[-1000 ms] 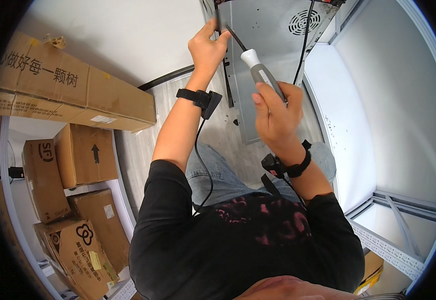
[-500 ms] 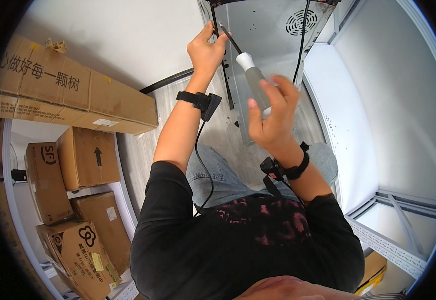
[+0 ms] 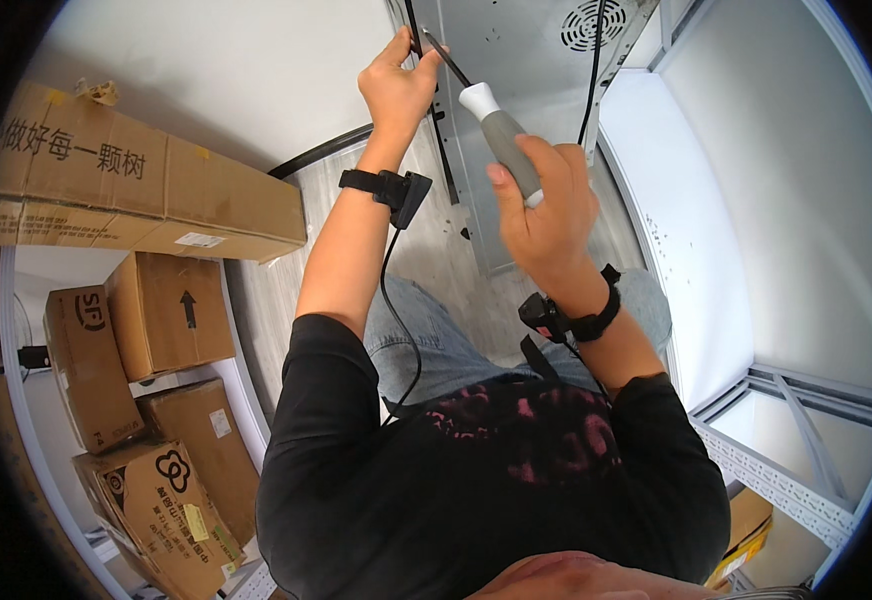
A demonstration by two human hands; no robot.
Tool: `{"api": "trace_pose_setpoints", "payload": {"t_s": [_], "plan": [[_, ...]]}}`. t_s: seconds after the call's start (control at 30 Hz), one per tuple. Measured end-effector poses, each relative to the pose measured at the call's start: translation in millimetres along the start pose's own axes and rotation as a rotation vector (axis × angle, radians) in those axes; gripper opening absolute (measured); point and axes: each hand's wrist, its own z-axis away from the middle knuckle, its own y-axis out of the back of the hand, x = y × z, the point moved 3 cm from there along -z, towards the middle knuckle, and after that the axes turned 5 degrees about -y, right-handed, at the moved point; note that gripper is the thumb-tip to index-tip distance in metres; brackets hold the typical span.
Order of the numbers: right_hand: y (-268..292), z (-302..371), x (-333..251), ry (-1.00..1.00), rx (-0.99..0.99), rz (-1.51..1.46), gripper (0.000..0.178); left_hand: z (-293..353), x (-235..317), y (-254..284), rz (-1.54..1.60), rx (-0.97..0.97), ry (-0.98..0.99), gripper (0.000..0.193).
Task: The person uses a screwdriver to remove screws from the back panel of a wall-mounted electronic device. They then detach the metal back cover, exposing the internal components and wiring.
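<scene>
A screwdriver with a grey handle and white collar slants up to the left. My right hand has its fingers closed round the rear of that handle. The dark shaft runs to the left edge of a grey sheet-metal cabinet panel, where the tip meets a small fastener too tiny to make out. My left hand is beside the tip, thumb and fingers pinched at the panel's edge; what they hold is hidden. A black cable hangs down across the panel, left of its round vent.
A long cardboard carton lies at the left, above a shelf with several brown boxes. White metal shelving stands at the right. Behind my left hand is a white wall. Both wrists carry black strapped devices with wires.
My right fingers, loose and blurred on the handle before, now wrap firmly round it. The panel and hands sit slightly higher and further left in view.
</scene>
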Motion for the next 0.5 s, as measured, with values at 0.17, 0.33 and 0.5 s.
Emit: {"api": "trace_pose_setpoints", "payload": {"t_s": [0.17,0.33,0.5], "plan": [[1.7,-9.7,-6.1,0.089,0.190,-0.088,0.040,0.0,-6.8,-5.4,-0.024,-0.026,0.015,0.034],[-6.9,0.3,-3.1,0.090,0.088,-0.039,0.041,1.8,0.5,-0.6,-0.028,-0.024,0.063,0.033],[-2.6,0.7,-4.0,0.066,0.040,0.009,0.042,1.4,-1.9,-1.5,-0.018,-0.005,0.033,0.034]]}}
